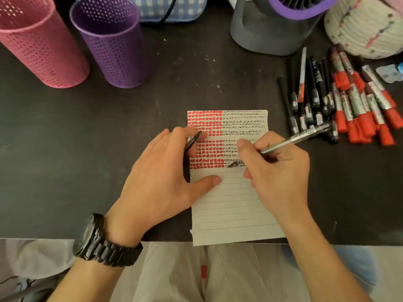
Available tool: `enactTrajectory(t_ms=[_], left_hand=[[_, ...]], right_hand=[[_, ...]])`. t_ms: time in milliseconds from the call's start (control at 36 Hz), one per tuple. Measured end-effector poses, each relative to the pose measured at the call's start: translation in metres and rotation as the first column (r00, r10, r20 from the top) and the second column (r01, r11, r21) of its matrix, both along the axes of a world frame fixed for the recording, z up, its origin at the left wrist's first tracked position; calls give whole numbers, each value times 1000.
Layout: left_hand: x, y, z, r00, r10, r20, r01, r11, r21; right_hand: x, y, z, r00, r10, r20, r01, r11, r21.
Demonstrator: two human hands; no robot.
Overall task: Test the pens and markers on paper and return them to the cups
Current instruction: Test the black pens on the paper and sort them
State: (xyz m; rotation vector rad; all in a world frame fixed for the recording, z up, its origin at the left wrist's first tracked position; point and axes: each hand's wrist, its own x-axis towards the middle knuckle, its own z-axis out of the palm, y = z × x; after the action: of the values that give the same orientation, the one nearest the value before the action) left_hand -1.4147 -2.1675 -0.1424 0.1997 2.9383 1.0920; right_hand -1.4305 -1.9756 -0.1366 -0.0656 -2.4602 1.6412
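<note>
Right hand (pixel 277 171) covers pen (pixel 292 140) grip; tip blurred

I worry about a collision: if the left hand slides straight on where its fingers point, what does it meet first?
Nothing near: the left hand points up-right across the paper onto bare table; the grey container seems the first obstacle, far beyond.

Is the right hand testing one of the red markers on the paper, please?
No, the right hand grips a clear pen whose tip is marking the paper in black.
</note>
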Motion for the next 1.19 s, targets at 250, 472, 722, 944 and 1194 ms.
enactTrajectory(t_ms=[250, 472, 722, 944, 1194], left_hand=[[-1, 2, -1, 998, 18, 55, -19, 1000, 12], [0, 2, 1, 997, 13, 82, -15, 1000, 21], [-1, 3, 2, 994, 23, 103, -23, 1000, -5], [-1, 3, 3, 994, 34, 106, -33, 999, -9], [-1, 3, 5, 992, 34, 119, -35, 999, 7]], right_hand=[[0, 0, -1, 1000, 20, 16, -20, 999, 29], [0, 0, -1, 1000, 27, 13, -27, 999, 36], [0, 0, -1, 999, 27, 18, -27, 999, 35], [0, 0, -1, 1000, 26, 17, -26, 999, 23], [0, 0, -2, 1000, 17, 13, -18, 1000, 25]])
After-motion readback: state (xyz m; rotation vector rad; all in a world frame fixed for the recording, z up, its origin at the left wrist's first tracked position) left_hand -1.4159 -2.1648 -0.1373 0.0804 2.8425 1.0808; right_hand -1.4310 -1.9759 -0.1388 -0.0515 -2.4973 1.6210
